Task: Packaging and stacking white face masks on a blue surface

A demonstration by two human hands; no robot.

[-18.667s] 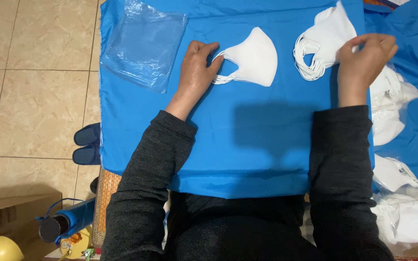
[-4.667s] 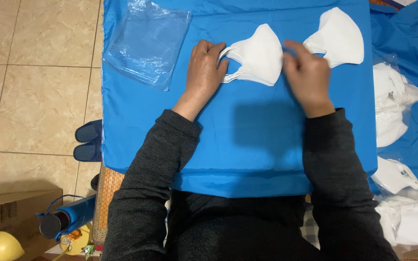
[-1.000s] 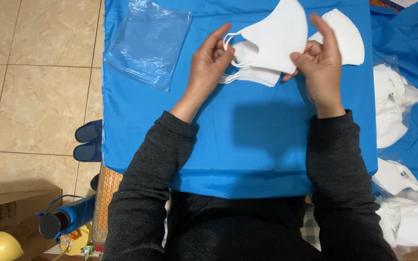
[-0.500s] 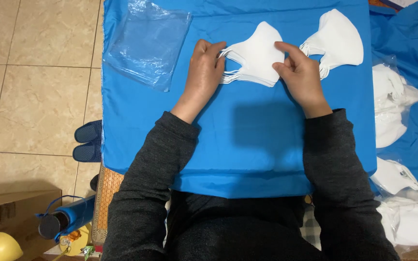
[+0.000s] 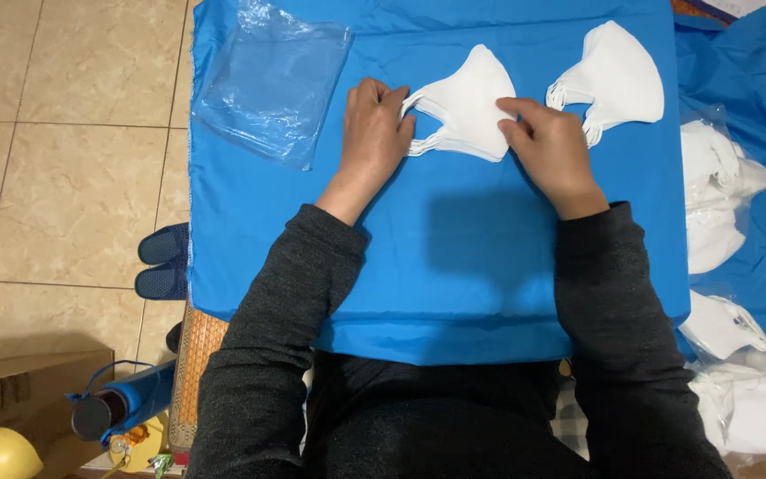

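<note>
A small stack of white face masks (image 5: 467, 105) lies flat on the blue cloth (image 5: 454, 266) that covers the table. My left hand (image 5: 374, 129) presses on the ear loops at the stack's left end. On the stack's lower right corner rests my right hand (image 5: 550, 146), fingers spread over the edge. A second pile of white masks (image 5: 615, 78) sits just to the right, apart from both hands. A clear plastic bag (image 5: 272, 80) lies flat at the cloth's upper left.
More white masks in clear bags (image 5: 720, 204) are heaped at the right on another blue cloth. Dark slippers (image 5: 163, 259) stand on the tiled floor at left. A blue bottle (image 5: 121, 404) and a yellow round object (image 5: 2, 454) sit at lower left.
One second ago both hands held a mask lifted over the stack. It now lies on the stack, and both hands press it flat.
</note>
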